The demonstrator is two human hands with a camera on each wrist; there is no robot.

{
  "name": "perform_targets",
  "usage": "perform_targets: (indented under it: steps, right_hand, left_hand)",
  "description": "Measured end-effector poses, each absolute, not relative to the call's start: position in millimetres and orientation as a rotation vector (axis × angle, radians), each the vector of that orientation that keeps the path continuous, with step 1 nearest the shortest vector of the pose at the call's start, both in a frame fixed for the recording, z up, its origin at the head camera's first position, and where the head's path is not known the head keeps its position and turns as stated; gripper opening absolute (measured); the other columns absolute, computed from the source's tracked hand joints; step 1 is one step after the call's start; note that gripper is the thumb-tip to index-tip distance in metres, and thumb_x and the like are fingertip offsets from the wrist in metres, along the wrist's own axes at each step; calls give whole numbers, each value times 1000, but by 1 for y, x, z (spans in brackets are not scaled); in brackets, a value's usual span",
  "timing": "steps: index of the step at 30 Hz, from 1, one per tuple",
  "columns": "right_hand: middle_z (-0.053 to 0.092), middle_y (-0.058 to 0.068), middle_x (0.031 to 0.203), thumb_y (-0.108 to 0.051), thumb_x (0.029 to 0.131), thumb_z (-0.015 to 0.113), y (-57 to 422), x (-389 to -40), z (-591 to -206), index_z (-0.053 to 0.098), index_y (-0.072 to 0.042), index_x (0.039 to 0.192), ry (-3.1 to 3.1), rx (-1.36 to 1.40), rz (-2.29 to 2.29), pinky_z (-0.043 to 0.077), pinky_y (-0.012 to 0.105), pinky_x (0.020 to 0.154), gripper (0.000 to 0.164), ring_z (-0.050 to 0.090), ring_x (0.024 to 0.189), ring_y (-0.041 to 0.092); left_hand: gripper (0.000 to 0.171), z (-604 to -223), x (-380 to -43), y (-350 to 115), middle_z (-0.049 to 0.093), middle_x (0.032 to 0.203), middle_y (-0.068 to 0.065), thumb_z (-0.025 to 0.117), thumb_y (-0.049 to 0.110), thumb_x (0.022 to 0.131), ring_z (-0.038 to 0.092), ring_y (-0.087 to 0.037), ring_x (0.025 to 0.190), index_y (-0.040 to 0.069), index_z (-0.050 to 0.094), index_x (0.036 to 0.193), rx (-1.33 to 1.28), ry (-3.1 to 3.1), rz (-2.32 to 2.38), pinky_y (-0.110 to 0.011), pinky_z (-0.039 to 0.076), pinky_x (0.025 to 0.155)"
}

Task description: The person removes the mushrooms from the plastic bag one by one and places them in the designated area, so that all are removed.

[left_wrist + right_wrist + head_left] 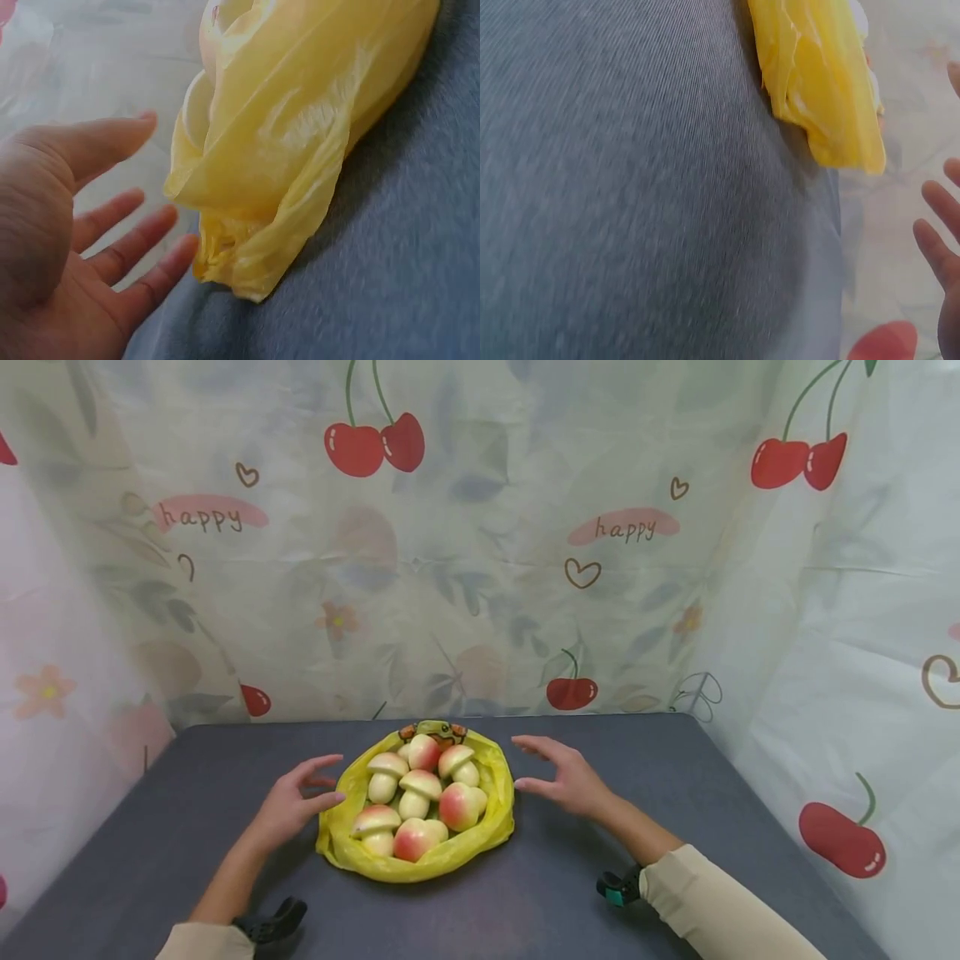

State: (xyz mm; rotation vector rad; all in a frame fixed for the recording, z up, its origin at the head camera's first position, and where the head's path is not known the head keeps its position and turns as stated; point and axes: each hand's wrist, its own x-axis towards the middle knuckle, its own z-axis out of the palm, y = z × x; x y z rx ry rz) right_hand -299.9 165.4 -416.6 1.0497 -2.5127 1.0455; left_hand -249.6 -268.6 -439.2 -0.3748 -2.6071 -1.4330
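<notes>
A yellow plastic bag [480, 843] with its rim spread wide sits on the dark table. Inside lie several mushroom-shaped pieces [420, 787], cream with pink-red caps, and some rounded pink-and-cream ones [460, 806]. At the bag's far rim is a green, orange and black patterned piece [433, 731]. My left hand [295, 797] is beside the bag's left edge, fingers spread and holding nothing; in the left wrist view its fingertips [187, 246] are right at the crumpled plastic. My right hand [564, 777] hovers off the bag's right edge, fingers apart and nothing in them.
The dark cloth-covered table [600, 893] reaches back to a patterned curtain [480, 610] with cherries and "happy" printed on it. More curtain hangs at both sides. Black bands [272, 922] are worn on both wrists.
</notes>
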Motion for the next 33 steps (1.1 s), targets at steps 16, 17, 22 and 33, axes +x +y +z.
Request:
perform_targets:
  steps: [16, 17, 22, 33]
  right_hand:
    - [66, 10, 115, -27, 91, 70, 126, -318, -402, 57, -7, 134, -2781, 1283, 1159, 51, 37, 83, 49, 64, 99, 20]
    - [66, 9, 115, -27, 91, 70, 123, -319, -400, 57, -7, 134, -2807, 1292, 1140, 51, 35, 81, 49, 64, 99, 19]
    - [67, 5, 116, -28, 91, 70, 109, -323, -391, 59, -11, 133, -2893, 1336, 1018, 50, 32, 80, 47, 62, 102, 21]
    - [65, 3, 119, -28, 89, 72, 90, -329, -389, 59, -10, 132, -3056, 1460, 923, 49, 29, 85, 48, 62, 107, 20]
  left_hand:
    - [58, -459, -267, -258, 49, 133, -27, 70, 15, 91, 60, -28, 96, 5, 46, 143, -168, -2663, -1647, -34, 50, 76]
    - [58, -460, -267, -258, 49, 133, -26, 70, 14, 91, 60, -28, 96, 6, 46, 143, -163, -2653, -1662, -33, 50, 76]
    - [59, -463, -265, -262, 50, 132, -24, 70, 13, 91, 60, -29, 99, 7, 45, 144, -180, -2651, -1678, -34, 50, 79]
    - [60, -463, -266, -262, 59, 115, -17, 70, 13, 90, 59, -26, 95, 7, 45, 144, -147, -2694, -1659, -34, 48, 78]
